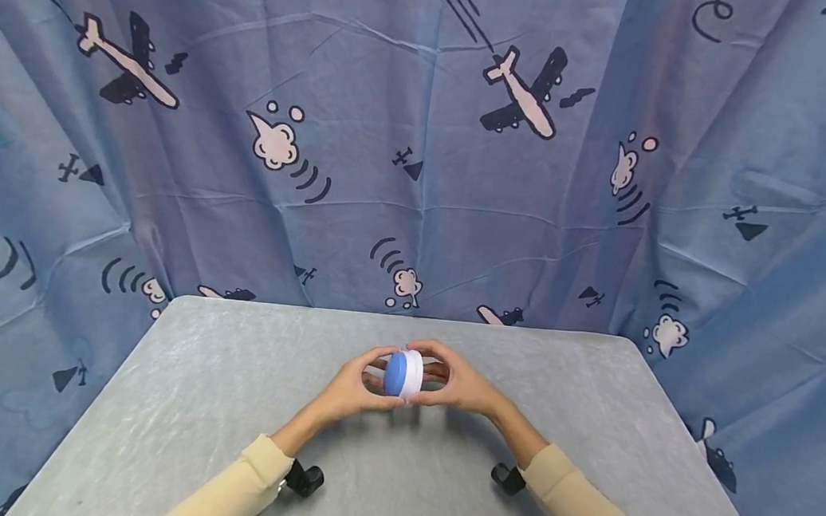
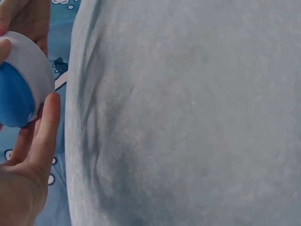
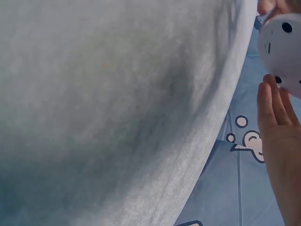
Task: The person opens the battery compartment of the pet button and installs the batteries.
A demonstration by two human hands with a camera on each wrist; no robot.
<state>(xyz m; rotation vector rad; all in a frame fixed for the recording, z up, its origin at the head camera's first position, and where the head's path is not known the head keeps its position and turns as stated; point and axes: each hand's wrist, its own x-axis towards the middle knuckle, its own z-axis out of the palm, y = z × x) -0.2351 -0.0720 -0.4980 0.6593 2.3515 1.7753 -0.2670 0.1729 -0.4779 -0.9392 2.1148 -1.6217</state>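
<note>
Both hands hold one round, puck-like object [image 1: 403,373] above the table, its blue side facing left and its white side facing right. My left hand [image 1: 352,386] grips the blue side between thumb and fingers. Across from it, the right hand [image 1: 467,386] grips the white side the same way, and the fingertips of both hands meet near the rim. The left wrist view shows a smooth blue dome [image 2: 14,96] set against a wider white ring [image 2: 34,61]. In the right wrist view, the white face [image 3: 287,56] has dark round spots and a small slot.
A grey cloth-covered table [image 1: 232,373] spreads under the hands. Behind it and at both sides hangs a blue curtain [image 1: 365,127] printed with airplanes and clouds. Black wrist mounts [image 1: 304,481] stick out near the sleeve cuffs.
</note>
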